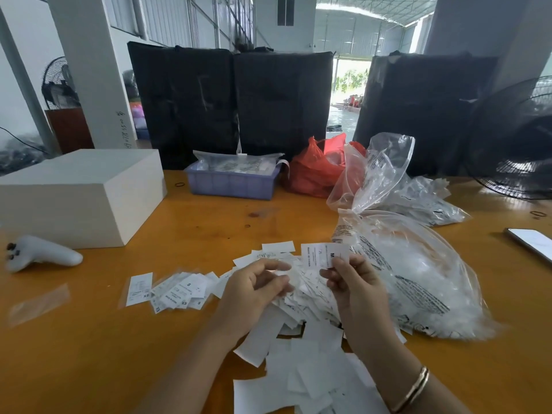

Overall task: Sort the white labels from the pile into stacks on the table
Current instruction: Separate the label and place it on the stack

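**Garment-label packing floor in a factory shed**

A high translucent arched roof [373,13] and white concrete pillars [89,70] span an open hall. Black wrapped bales [230,106], a black industrial fan [519,138] and clear plastic bags [418,264] crowd an orange wooden desk [194,234].

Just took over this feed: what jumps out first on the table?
The right hand pinches a white label marked M above the loose label pile at centre front. The left hand hovers beside it, fingers curled, seemingly empty. A crumpled clear plastic bag bulks on the right; a white block sits far left.
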`<state>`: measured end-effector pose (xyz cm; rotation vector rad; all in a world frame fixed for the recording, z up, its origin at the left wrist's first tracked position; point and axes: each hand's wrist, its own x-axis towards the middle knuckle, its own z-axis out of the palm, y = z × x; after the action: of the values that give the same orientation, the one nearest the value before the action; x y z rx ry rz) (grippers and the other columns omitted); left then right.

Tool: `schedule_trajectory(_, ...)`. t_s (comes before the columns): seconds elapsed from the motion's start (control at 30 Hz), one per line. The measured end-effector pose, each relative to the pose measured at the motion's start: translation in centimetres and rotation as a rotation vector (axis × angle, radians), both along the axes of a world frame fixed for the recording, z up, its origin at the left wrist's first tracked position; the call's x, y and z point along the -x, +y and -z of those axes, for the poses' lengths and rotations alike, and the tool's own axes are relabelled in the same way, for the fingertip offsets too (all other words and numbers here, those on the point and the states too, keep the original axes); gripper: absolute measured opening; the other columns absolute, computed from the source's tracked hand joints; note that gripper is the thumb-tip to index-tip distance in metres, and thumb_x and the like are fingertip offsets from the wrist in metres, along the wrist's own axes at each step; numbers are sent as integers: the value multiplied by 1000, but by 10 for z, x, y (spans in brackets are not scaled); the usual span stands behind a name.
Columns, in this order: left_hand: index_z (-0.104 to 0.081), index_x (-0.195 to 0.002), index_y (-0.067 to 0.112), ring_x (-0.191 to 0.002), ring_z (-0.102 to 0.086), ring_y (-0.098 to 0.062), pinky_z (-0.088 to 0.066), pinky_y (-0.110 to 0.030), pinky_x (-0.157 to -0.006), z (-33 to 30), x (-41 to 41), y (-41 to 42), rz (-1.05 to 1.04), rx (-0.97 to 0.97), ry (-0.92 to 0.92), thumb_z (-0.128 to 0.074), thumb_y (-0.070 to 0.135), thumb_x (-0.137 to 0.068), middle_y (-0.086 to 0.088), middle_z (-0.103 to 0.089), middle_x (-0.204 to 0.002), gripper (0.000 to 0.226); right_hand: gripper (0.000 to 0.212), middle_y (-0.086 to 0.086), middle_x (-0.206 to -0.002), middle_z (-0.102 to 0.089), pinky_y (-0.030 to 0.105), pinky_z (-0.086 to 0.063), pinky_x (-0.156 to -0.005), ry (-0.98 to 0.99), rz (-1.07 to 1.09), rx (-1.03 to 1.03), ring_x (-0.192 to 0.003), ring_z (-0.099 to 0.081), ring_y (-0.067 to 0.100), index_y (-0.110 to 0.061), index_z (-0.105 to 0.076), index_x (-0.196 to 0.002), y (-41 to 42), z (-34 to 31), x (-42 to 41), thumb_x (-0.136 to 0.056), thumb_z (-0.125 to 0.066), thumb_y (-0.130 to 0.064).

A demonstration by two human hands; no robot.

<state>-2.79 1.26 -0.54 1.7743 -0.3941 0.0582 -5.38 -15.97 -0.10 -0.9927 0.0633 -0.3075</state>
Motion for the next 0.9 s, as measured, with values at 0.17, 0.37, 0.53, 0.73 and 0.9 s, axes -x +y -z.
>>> schedule_trajectory(0.17,-61,-100,37,-82,-68,1,-48,-6,-64,-1,1,0,0,12,-33,-62,20,-90,18,-74,-82,20,12,5,-66,-68,19,-52,-55,42,-18,59,-63,-67,16,-14,-63,-77,5,2,-1,-68,-72,-14)
schedule_trajectory(0.37,-62,-98,35,-84,-70,-5,-55,-15,-74,1,-2,2,-41,28,-86,-64,20,-89,15,-74,-83,18,7,6,-74,-71,20,-54,-59,86,81,35,-72,-71,18,-10,-61,-87,3,4,-2,-85,-66,-6)
schedule_trajectory(0.53,-61,-96,38,-84,-69,0,-52,-11,-70,1,-3,3,-68,8,-93,-64,23,-88,20,-73,-83,17,7,8,-76,-72,20,-54,-58,76,60,46,-72,-71,19,-10,-61,-85,6,3,-1,-86,-65,-5)
schedule_trajectory(0.73,-62,-96,37,-82,-68,0,-53,-11,-66,2,-4,4,-105,11,-97,-65,21,-89,20,-73,-82,18,7,8,-76,-72,19,-54,-58,77,37,-14,-72,-71,19,-10,-61,-84,8,4,-1,-86,-64,-4)
schedule_trajectory(0.9,-61,-96,38,-82,-68,2,-50,-8,-65,2,-4,3,-108,-7,-111,-65,21,-88,23,-72,-81,19,7,10,-76,-72,20,-54,-59,88,41,32,-74,-71,21,-10,-61,-84,9,4,0,-86,-64,-5)
